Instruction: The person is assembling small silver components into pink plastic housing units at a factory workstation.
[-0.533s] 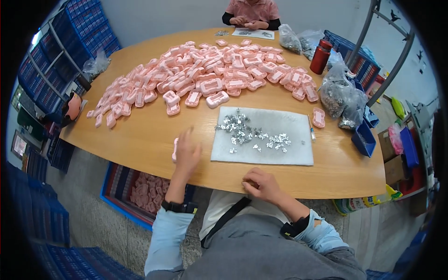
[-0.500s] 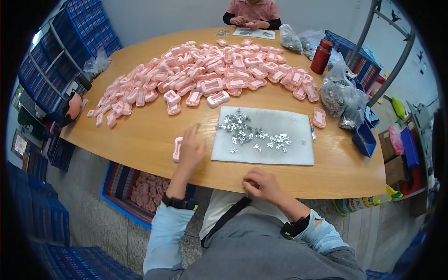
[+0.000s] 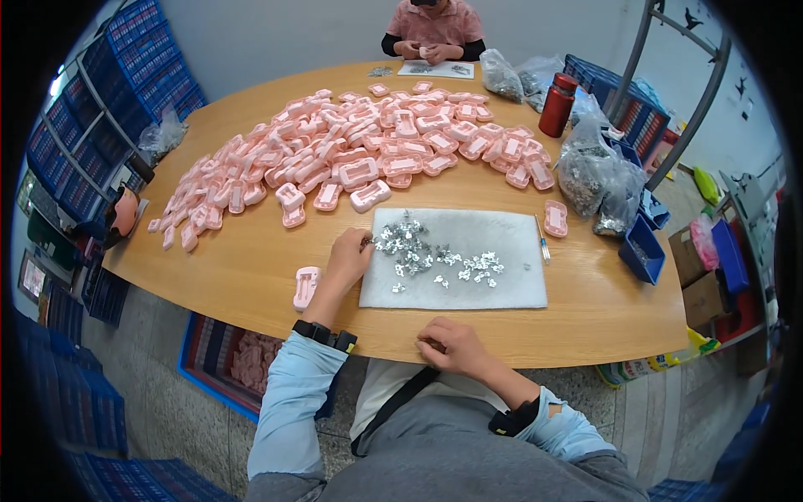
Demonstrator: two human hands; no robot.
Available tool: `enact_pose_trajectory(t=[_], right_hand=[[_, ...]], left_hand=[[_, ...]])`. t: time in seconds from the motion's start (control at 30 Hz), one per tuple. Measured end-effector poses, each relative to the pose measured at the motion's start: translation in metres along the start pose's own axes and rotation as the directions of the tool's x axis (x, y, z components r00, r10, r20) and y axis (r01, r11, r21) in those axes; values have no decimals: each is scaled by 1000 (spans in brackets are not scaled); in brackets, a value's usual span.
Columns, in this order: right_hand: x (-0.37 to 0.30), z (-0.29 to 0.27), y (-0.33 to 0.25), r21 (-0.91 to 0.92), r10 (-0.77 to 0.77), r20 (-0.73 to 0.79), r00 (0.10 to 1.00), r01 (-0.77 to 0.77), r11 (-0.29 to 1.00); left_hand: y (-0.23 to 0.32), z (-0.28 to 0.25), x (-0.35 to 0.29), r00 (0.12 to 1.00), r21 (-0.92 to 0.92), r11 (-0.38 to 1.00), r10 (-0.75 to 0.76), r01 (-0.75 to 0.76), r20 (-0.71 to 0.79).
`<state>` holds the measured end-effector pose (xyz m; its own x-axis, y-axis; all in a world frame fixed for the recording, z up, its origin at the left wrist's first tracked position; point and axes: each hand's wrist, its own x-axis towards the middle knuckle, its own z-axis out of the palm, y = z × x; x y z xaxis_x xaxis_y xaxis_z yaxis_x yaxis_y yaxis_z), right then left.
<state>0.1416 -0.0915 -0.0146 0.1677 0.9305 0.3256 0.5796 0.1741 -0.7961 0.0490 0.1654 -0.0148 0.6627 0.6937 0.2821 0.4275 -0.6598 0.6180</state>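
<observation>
My left hand [image 3: 349,255] is at the left edge of a white foam mat [image 3: 502,293], fingers drawn together beside a heap of small silver metal pieces [image 3: 403,238]. What its fingertips hold, if anything, is too small to make out. My right hand [image 3: 452,345] rests at the table's front edge with curled fingers, and their inside is hidden. A single pink plastic shell [image 3: 307,287], its hollow side up, lies on the table left of the mat, beside my left wrist. More silver pieces [image 3: 480,266] are scattered over the mat's middle.
A large pile of pink shells [image 3: 335,151] covers the table beyond the mat. Right of the mat lie a thin screwdriver [image 3: 543,241] and one shell [image 3: 554,218]. Farther right stand a red bottle [image 3: 558,105], plastic bags [image 3: 588,171] and a blue bin [image 3: 642,249]. A co-worker [image 3: 435,33] sits opposite.
My left hand has moved from above the table to the mat's left edge, its fingers closing by the metal pieces. The pink shell by my wrist is now uncovered. My right hand stays at the table edge.
</observation>
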Motion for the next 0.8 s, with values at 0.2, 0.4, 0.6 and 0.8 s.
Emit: enact_pose_trajectory(t=[0.2,0.4,0.6,0.8], right_hand=[[3,-4,3,20,18,15,1000,-18,1000],[2,3,8,0,-27,42,999,27,1000],[1,1,3,-16,-7,54,999,8,1000],[1,5,1,-3,22,-6,1000,-22,1000]], left_hand=[[57,-3,-2,982,-170,976,-109,135,157],[41,17,-4,969,159,956,243,-248,52],[43,38,-16,957,197,938,266,-285,120],[49,17,-41,939,57,937,344,-345,16]])
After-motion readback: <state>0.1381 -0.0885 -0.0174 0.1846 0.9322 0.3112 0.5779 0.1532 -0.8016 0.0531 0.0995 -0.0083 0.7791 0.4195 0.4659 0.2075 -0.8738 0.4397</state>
